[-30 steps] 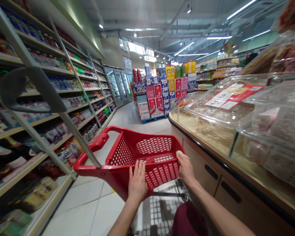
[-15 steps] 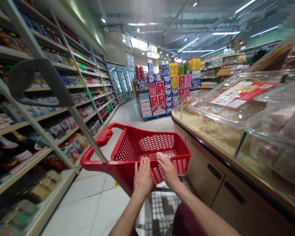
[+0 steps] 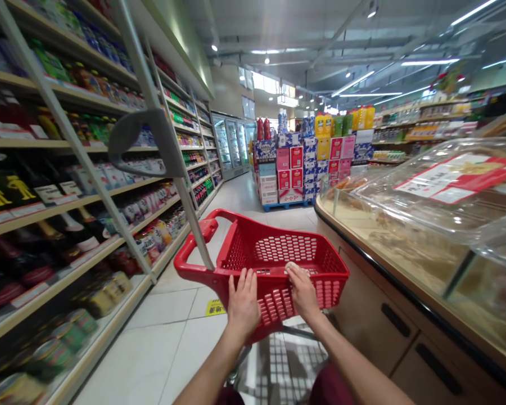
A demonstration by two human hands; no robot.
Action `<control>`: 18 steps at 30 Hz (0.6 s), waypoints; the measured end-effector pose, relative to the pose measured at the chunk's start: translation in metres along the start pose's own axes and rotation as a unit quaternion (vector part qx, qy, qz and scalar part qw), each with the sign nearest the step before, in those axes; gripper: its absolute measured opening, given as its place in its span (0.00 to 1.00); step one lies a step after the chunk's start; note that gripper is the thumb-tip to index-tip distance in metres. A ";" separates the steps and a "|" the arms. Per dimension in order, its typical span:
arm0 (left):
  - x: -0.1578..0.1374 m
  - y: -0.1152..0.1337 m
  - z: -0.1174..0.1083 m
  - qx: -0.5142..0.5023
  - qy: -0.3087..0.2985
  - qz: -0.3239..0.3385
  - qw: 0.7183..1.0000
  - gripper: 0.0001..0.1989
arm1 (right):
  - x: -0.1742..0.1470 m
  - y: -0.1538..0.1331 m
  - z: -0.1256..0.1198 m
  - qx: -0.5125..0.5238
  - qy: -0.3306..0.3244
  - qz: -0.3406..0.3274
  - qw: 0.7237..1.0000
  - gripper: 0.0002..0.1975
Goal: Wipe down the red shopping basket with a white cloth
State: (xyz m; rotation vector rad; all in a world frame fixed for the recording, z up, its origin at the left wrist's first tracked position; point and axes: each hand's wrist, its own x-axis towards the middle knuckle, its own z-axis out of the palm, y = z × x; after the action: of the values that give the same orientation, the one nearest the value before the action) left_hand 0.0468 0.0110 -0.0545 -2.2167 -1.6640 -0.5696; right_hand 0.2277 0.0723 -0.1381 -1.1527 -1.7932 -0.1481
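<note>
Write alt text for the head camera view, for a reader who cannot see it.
Two bare hands, left hand and right hand, rest on the near rim of a red shopping basket in a supermarket aisle. Stocked shelves run along the left; a glass-covered food counter stands on the right.

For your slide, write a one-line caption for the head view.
Left hand and right hand rest on a red basket between stocked shelves and a glass-topped counter.
</note>
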 end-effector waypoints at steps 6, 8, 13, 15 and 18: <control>-0.008 -0.075 -0.051 0.055 0.147 -0.131 0.979 0.21 | 0.014 0.041 -0.014 0.022 -0.003 0.058 0.998 0.24; -0.010 -0.092 -0.057 0.076 0.135 -0.133 0.979 0.23 | 0.026 0.029 -0.009 0.036 0.008 0.078 0.996 0.22; -0.008 -0.079 -0.055 0.064 0.110 -0.112 0.986 0.21 | 0.054 -0.077 0.021 0.162 -0.011 0.010 0.987 0.24; -0.005 -0.069 -0.056 0.049 0.117 -0.108 0.986 0.20 | 0.056 -0.113 0.023 0.218 -0.001 -0.006 0.976 0.24; 0.000 -0.063 -0.059 0.007 0.111 -0.075 0.991 0.17 | 0.058 -0.135 0.002 0.255 0.025 0.002 0.967 0.21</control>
State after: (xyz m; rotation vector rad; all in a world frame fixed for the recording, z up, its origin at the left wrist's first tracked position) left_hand -0.0210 0.0007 -0.0028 -1.9484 -1.7183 -0.8085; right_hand 0.1195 0.0372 -0.0456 -0.7725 -1.6515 0.2731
